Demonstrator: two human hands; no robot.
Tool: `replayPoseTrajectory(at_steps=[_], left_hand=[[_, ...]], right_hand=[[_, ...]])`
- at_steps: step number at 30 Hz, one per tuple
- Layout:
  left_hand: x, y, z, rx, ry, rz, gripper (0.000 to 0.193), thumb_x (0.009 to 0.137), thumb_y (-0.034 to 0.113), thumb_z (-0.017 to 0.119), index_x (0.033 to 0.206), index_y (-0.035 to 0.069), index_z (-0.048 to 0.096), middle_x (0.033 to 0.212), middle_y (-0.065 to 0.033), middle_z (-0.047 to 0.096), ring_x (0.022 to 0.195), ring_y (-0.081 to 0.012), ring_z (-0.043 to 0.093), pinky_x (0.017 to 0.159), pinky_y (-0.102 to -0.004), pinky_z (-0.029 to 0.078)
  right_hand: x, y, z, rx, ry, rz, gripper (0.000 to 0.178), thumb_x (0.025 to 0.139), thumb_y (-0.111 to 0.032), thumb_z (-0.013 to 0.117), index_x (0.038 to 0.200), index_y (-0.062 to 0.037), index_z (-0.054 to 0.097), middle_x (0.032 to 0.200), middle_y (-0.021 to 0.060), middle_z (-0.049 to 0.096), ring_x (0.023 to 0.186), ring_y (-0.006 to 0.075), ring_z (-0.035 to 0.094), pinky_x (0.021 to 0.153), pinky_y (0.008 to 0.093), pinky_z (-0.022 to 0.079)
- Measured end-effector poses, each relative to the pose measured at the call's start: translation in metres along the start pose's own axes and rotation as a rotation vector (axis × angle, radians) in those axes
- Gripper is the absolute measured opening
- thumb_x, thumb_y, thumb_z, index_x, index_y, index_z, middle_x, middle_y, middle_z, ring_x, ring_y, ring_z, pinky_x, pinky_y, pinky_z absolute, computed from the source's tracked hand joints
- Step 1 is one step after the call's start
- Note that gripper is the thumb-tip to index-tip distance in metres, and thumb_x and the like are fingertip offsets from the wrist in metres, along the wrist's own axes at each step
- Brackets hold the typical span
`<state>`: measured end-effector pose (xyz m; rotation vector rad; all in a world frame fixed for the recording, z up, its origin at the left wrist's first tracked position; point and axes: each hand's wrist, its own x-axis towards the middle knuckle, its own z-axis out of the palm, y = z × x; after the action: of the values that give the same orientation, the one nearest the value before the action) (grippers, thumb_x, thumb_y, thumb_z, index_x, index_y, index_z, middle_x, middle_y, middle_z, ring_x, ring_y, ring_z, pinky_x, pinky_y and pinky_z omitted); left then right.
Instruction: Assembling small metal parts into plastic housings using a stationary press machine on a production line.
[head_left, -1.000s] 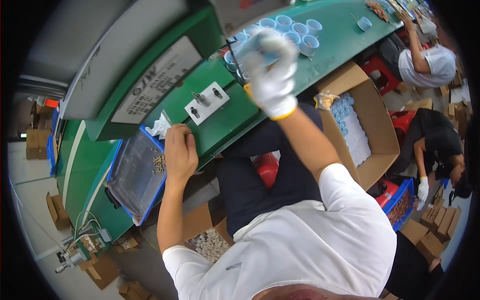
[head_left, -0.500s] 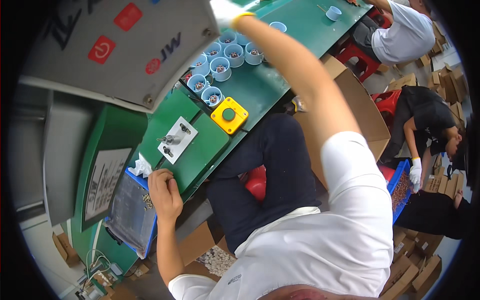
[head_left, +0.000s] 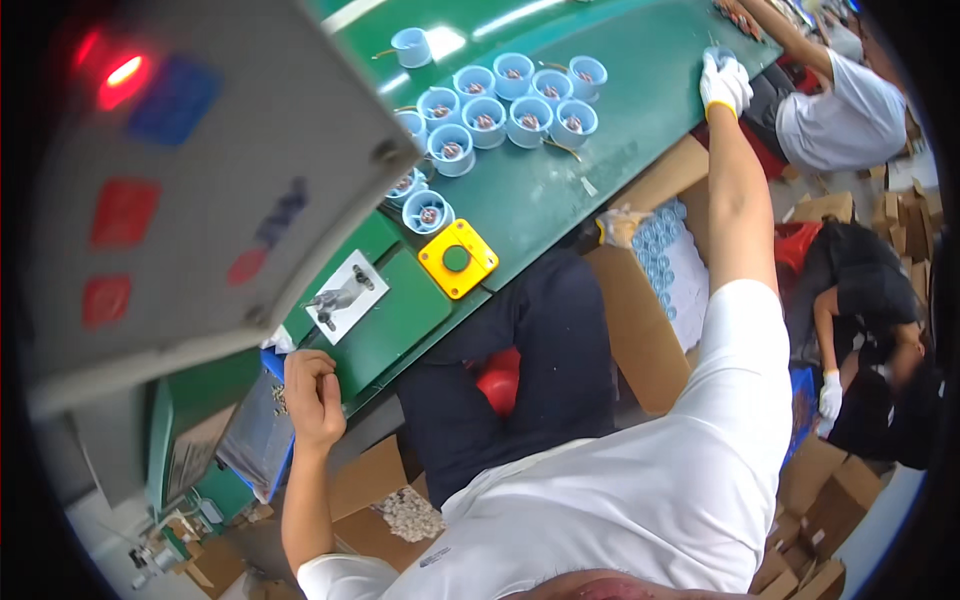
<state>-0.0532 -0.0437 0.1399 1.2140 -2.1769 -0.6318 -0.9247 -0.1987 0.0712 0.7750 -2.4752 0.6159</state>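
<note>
Our gloved right hand grips blue cup, far along counter; bare left hand rests half-open at edge, apparently steadying us.

cups, grouped, stood on the bench beyond the push-button box. left of that box lay the fixture plate; right, beside the bench, stood a carton with parts inside.
</note>
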Motion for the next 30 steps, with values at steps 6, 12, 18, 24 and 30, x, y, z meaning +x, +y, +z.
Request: replayPoseTrajectory(at_steps=[6, 12, 18, 24, 30], left_hand=[[0.007, 0.007, -0.002, -0.020, 0.069, 0.080, 0.013, 0.090, -0.003, 0.062, 0.103, 0.000, 0.061, 0.099, -0.0183, 0.063, 0.093, -0.0404, 0.060, 0.086, -0.0456, 0.049], [-0.004, -0.004, -0.001, -0.117, 0.146, -0.011, 0.004, 0.102, 0.003, 0.061, 0.104, 0.000, 0.062, 0.105, -0.0150, 0.071, 0.088, -0.0224, 0.065, 0.081, -0.0320, 0.051], [-0.010, -0.018, 0.008, -0.208, 0.305, -0.012, 0.009, 0.098, 0.004, 0.073, 0.106, 0.000, 0.071, 0.096, -0.0107, 0.078, 0.088, -0.0211, 0.075, 0.082, -0.0326, 0.058], [-0.011, -0.015, 0.008, -0.168, 0.374, -0.030, 0.019, 0.099, 0.006, 0.081, 0.114, -0.003, 0.075, 0.103, -0.0095, 0.078, 0.097, -0.0165, 0.073, 0.090, -0.0302, 0.056], [-0.018, -0.002, 0.003, -0.030, 0.458, 0.003, 0.016, 0.091, 0.002, 0.082, 0.107, -0.001, 0.079, 0.104, -0.0149, 0.078, 0.095, -0.0318, 0.077, 0.084, -0.0381, 0.060]], right_hand=[[-0.111, -0.085, -0.080, 0.953, 0.132, 0.162, 0.065, 0.092, -0.021, 0.091, 0.143, 0.0000, 0.056, 0.125, 0.0206, 0.074, 0.118, 0.0273, 0.071, 0.099, 0.0417, 0.061], [-0.382, -0.221, -0.287, 1.586, -0.408, -0.625, 0.093, 0.085, -0.012, 0.095, 0.160, -0.0083, 0.041, 0.145, 0.0224, 0.067, 0.132, 0.0315, 0.067, 0.110, 0.0456, 0.058], [-0.462, -0.337, -0.334, 1.705, -0.491, -0.659, 0.066, 0.075, -0.016, 0.097, 0.133, -0.0059, 0.068, 0.119, 0.0150, 0.077, 0.103, 0.0351, 0.077, 0.088, 0.0387, 0.062], [-0.462, -0.342, -0.338, 1.410, -0.424, -0.769, 0.065, 0.073, -0.018, 0.097, 0.130, -0.0061, 0.069, 0.112, 0.0141, 0.077, 0.096, 0.0388, 0.075, 0.087, 0.0434, 0.061], [-0.447, -0.343, -0.370, 0.928, -0.649, -0.893, 0.060, 0.080, -0.032, 0.094, 0.125, -0.0015, 0.069, 0.108, 0.0168, 0.079, 0.097, 0.0397, 0.076, 0.087, 0.0449, 0.061]])
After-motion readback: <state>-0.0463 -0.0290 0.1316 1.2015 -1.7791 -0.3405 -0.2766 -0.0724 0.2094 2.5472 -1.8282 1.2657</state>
